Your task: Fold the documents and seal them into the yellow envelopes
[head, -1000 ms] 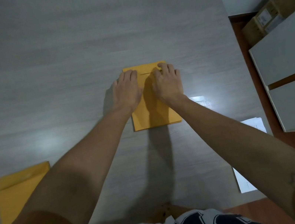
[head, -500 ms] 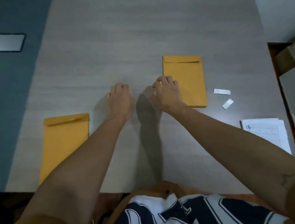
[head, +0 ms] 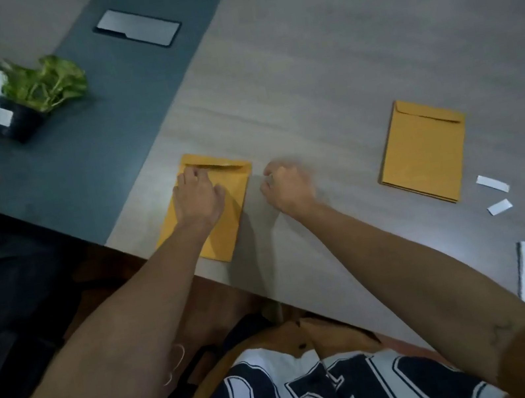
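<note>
The single head-worn view looks steeply down, close over the table (head: 318,61).

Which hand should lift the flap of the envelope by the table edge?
Left: the left hand rests on that envelope, fingers at its flap. The right hand sits curled beside it on the table.

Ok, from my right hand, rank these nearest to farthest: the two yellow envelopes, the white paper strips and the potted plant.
From the right hand:
1. Near envelope, just to its left, under the left hand.
2. Far envelope, off to its right.
3. White paper strips, further right, past that envelope.
4. Potted plant, far left on the dark surface.
</note>
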